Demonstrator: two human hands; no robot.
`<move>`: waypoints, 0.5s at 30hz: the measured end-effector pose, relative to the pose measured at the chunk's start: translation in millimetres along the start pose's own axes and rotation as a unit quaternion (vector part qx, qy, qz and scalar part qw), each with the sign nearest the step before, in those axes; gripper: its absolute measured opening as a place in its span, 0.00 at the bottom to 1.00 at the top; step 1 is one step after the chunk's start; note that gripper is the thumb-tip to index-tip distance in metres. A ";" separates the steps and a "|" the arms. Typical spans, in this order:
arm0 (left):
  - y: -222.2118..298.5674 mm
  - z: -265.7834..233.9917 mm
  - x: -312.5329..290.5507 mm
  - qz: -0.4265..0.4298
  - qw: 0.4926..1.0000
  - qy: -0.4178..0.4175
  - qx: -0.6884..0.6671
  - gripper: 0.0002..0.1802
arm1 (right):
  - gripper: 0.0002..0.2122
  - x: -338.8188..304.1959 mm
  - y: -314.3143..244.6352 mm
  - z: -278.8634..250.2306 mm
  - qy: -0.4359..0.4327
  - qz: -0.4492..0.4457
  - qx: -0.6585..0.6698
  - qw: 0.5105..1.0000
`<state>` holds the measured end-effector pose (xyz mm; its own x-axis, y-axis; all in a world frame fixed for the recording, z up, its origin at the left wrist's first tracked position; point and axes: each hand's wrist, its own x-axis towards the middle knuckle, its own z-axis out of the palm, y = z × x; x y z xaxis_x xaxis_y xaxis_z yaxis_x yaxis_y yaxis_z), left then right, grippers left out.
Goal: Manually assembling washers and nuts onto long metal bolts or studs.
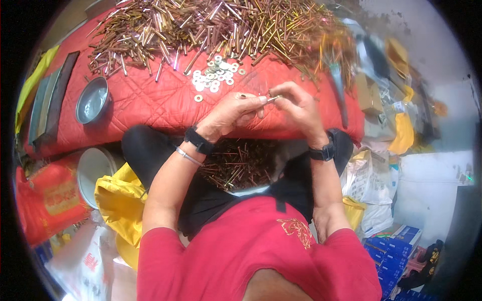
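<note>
Over the near edge of the red quilted cloth (pixel 165 108), my two hands meet. My left hand (pixel 236 111) pinches a slim metal rod (pixel 272 99) between thumb and fingers, and a ring-like piece shows at its finger. Closed on the rod's other end is my right hand (pixel 300 106), with its fingers bent. Just beyond my left hand lies a loose cluster of flat, pale washers (pixel 216 75). Behind them spreads a big heap of gold-coloured metal rods (pixel 216 30). The rod's ends are partly hidden by my fingers.
A grey metal bowl (pixel 93 100) stands at the left on the cloth. Between my knees sits a container of darker rods (pixel 236 163). A blue tapered tool (pixel 339 93) lies at the right. Yellow sacks (pixel 120 200), a red sack (pixel 55 198) and blue boxes (pixel 394 253) surround me.
</note>
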<state>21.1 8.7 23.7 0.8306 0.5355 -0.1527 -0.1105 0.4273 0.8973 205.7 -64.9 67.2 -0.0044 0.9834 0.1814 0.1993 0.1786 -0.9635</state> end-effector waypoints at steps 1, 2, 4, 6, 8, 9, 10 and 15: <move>0.4 3.8 0.0 0.031 0.996 0.043 0.066 0.18 | 0.05 0.2 4.2 -0.2 -0.005 0.014 0.021 1.000; 1.1 4.7 0.1 0.039 0.995 0.051 0.080 0.18 | 0.06 0.5 11.7 -1.1 -0.009 0.028 0.042 0.999; 1.8 5.1 -0.6 0.055 0.990 0.069 0.107 0.18 | 0.07 1.9 10.3 1.2 0.000 0.049 0.032 0.998; -2.1 4.2 2.0 0.076 0.984 0.084 0.134 0.18 | 0.08 1.7 4.4 2.8 0.032 0.058 -0.029 0.997; -4.9 1.6 3.0 0.093 0.978 0.096 0.159 0.18 | 0.09 2.4 6.7 3.9 0.028 0.057 -0.039 0.997; -5.9 1.6 3.7 0.100 0.976 0.098 0.168 0.18 | 0.10 1.8 8.6 2.8 0.028 0.057 -0.044 0.997; -6.6 1.7 4.5 0.107 0.973 0.100 0.178 0.17 | 0.09 2.0 11.6 1.3 0.024 0.063 -0.020 0.998; -8.9 -0.9 6.2 0.141 0.942 0.109 0.284 0.18 | 0.07 0.6 14.9 -5.5 0.033 0.155 0.138 0.978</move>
<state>26.8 8.8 14.5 0.6730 0.7329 0.0996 0.0509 -0.1802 0.9823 214.0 -61.8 54.1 0.0800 0.9890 -0.1241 -0.0913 -0.1167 -0.9890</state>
